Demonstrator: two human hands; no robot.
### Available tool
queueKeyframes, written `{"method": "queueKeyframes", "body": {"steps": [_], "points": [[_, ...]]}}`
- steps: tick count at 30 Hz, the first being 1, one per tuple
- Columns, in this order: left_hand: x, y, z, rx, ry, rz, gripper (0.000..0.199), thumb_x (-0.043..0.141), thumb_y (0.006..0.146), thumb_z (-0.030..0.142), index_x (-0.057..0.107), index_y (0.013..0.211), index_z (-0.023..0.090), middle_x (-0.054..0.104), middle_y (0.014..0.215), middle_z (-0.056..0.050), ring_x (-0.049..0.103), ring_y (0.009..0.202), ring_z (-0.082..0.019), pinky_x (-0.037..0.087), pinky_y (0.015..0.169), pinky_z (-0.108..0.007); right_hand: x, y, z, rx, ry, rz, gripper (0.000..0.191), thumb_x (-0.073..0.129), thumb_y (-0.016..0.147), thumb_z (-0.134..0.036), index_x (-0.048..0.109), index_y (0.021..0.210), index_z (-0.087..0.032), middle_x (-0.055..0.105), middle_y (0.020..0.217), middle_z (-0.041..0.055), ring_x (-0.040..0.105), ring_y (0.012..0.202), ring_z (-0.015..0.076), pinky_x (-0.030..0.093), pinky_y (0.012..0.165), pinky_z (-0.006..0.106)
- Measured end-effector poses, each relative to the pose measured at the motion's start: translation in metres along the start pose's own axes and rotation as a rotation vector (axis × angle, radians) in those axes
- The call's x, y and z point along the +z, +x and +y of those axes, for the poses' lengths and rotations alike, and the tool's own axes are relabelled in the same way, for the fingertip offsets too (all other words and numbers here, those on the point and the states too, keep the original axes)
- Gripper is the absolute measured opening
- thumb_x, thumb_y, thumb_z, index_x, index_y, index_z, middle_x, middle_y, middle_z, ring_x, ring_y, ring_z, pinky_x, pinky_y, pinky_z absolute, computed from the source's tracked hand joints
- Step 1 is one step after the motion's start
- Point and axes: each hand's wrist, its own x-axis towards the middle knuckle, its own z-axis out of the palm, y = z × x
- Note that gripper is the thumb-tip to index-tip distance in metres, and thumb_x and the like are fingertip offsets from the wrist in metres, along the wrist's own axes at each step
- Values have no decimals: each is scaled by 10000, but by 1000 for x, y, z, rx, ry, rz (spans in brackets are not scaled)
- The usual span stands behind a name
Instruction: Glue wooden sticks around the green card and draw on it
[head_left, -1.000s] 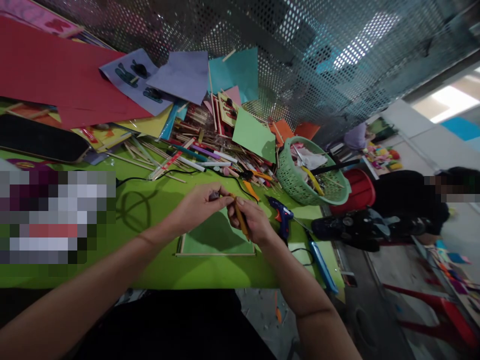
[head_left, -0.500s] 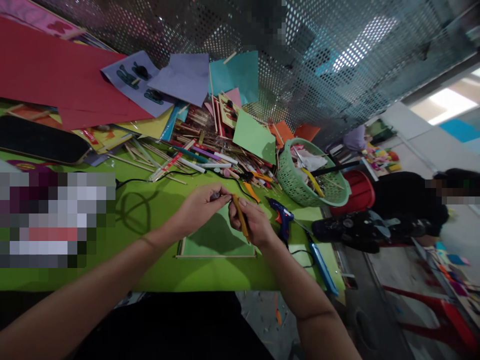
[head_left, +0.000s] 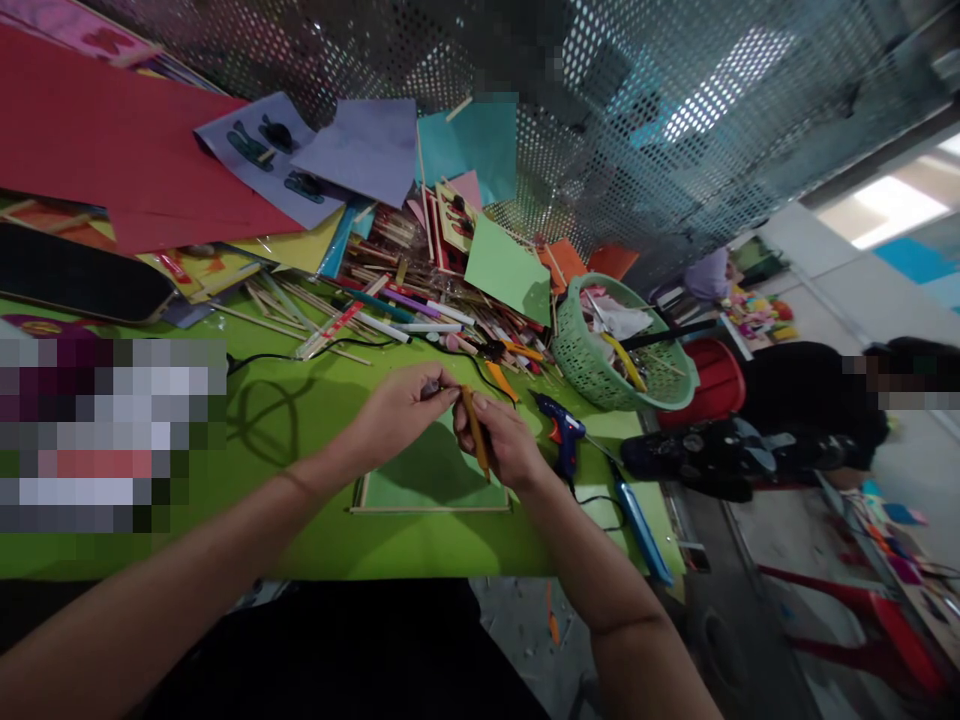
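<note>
My left hand (head_left: 409,405) is closed in a pinch, with a small dark greyish thing (head_left: 430,389) showing at its fingers; its kind is not clear. Close against those fingertips, my right hand (head_left: 499,435) is wrapped round a slim mustard-yellow tool (head_left: 474,430), its lower end pointing down toward me. The tool's kind cannot be made out. Below both hands lies a green paper sheet (head_left: 420,480) edged with thin wooden sticks (head_left: 431,510), partly covered by the hands and their shadow. To the right of my right hand lies a blue glue gun (head_left: 568,435) with an orange trigger.
Pens, sticks and orange-handled pliers (head_left: 501,380) crowd the back of the green table (head_left: 315,540). A green basket (head_left: 574,350) of odds and ends stands back right, beside a red bucket (head_left: 720,380). A blue cutter-like tool (head_left: 641,530) lies near the right edge. A person (head_left: 810,400) is beyond.
The view has shifted slightly. Both hands stay close together in nearly the same pose, and the yellow tool in my right hand has barely moved.
</note>
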Motion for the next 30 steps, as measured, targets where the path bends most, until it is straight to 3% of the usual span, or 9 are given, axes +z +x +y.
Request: {"method": "queueKeyframes", "body": {"steps": [11, 18, 30], "points": [[1, -1, 4, -60, -82, -8, 210, 692, 908, 380, 614, 878, 188, 735, 698, -2, 727, 661, -168, 604, 685, -303, -1, 0, 3, -31, 4, 19, 456, 645, 909, -621, 676, 767, -189, 552, 595, -19, 456, 512, 106, 315, 504, 249], [3, -1, 0, -14, -106, -10, 223, 670, 924, 362, 591, 811, 187, 716, 671, 2, 711, 634, -156, 598, 672, -291, 0, 0, 3, -15, -72, 25, 495, 602, 924, -659, 674, 777, -192, 544, 574, -15, 458, 519, 115, 296, 502, 252], [-1, 0, -5, -47, -95, -15, 203, 674, 920, 381, 644, 894, 181, 738, 711, -13, 729, 701, -174, 603, 741, -317, 1, 2, 4, 12, 58, 24, 480, 660, 875, -648, 655, 752, -184, 523, 584, -30, 430, 487, 90, 312, 490, 238]]}}
